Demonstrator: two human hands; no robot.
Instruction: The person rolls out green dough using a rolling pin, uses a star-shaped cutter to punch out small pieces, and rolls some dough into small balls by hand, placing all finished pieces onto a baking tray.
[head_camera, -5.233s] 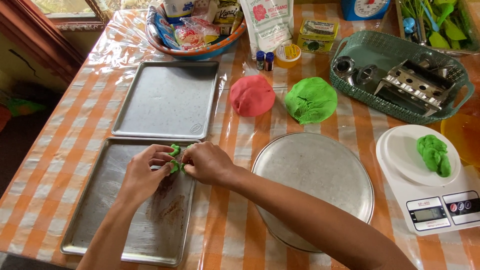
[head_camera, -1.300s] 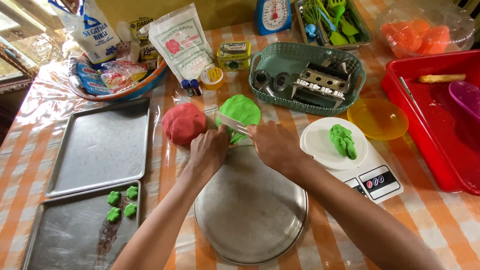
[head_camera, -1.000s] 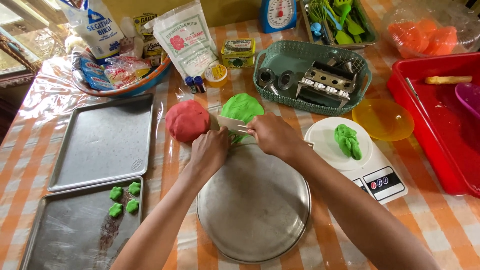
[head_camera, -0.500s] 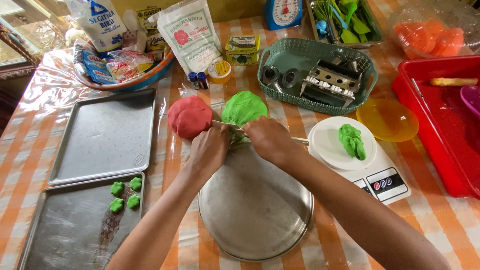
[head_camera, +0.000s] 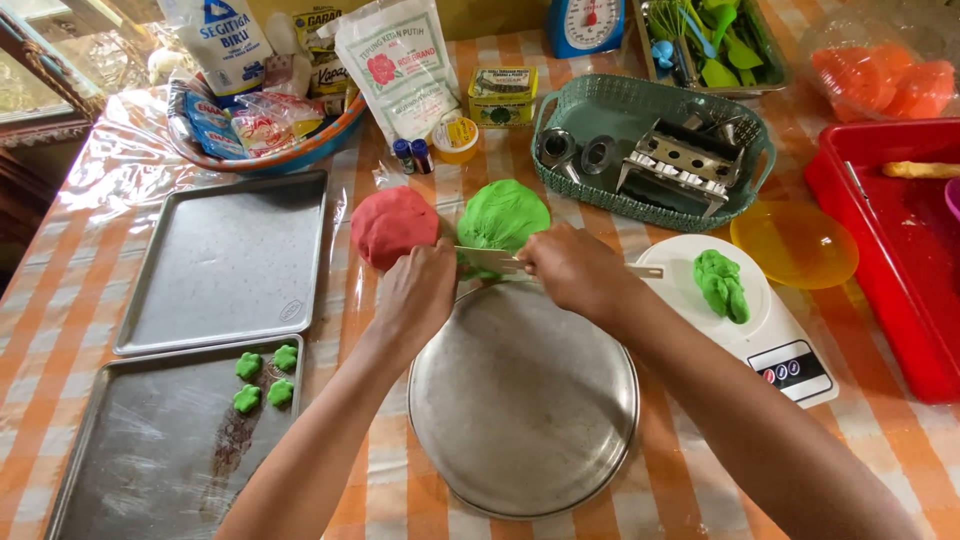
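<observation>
Our right hand (head_camera: 572, 268) is closed around a clear plastic scraper (head_camera: 500, 261), whose flat blade lies level and points left, its far end sticking out past the wrist toward the scale. The blade's edge sits against the near side of the green dough ball (head_camera: 503, 214). Our left hand (head_camera: 418, 290) curls at the blade's left tip, fingers bent down over the spot where blade and dough meet (we cannot tell whether they pinch a bit of dough or only steady it).

The green dough ball rests on the plastic-covered orange checked tablecloth (head_camera: 80, 290), just beside a red dough ball (head_camera: 392, 224) to its left. Directly below both hands lies a round metal pan (head_camera: 523, 400), turned so its dull surface faces up.

To the right stands a white kitchen scale (head_camera: 775, 335) with a lump of green dough (head_camera: 722, 284) on its platform, and next to it a shallow yellow dish (head_camera: 793, 243). Behind the dough sits a teal basket (head_camera: 650, 150) with metal parts in it. A red tub (head_camera: 890, 270) fills the right edge.

On the left lie two rectangular baking trays: the farther tray (head_camera: 225, 262) bare, the nearer tray (head_camera: 150, 460) bearing four small green flower-shaped pieces (head_camera: 266, 378) near its upper right corner.
</observation>
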